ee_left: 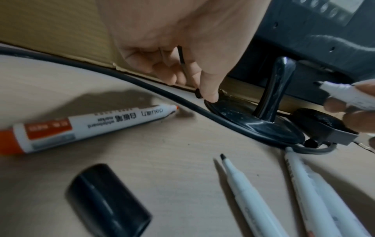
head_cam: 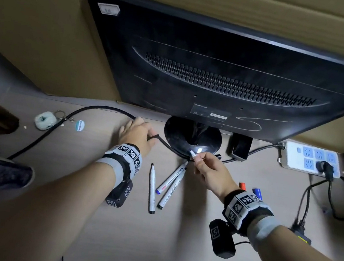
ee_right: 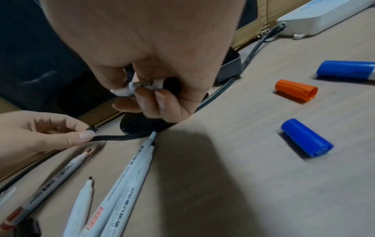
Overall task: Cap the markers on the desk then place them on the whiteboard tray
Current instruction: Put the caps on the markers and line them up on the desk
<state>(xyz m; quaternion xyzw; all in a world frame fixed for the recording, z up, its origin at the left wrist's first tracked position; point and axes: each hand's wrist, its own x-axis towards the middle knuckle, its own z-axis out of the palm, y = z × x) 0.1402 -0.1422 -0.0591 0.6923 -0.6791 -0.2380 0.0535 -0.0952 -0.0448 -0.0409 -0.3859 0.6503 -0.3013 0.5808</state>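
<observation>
Pinched between thumb and fingers of the right grip point(head_cam: 209, 170) is an uncapped marker point(head_cam: 194, 154), its tip towards the stand point(head_cam: 192, 137); what looks like a black cap point(ee_right: 92, 129) is pinched by the left grip point(head_cam: 135, 134), just beside the cable point(head_cam: 41, 137).

Several slips can be foreseen. The cap may not suit this marker in colour or fit, since caps of several colours lie mixed. The bare tip may be smeared on the fingers if the two are brought together crookedly. The cable may be dragged by the left grip, and the markers touching it may be set rolling.

Counted from the near side of the bench point(head_cam: 172, 251): one loose cap point(ee_left: 107, 200), black; one red marker point(ee_left: 81, 126), uncapped, under the left wrist; three markers point(head_cam: 152, 189) bare-tipped between the wrists, two of them touching; one blue cap point(ee_right: 306, 137); one orange cap point(ee_right: 296, 89); one blue marker point(ee_right: 345, 69), only partly seen. That makes six markers with the held one, and four caps. No tray is in view.
</observation>
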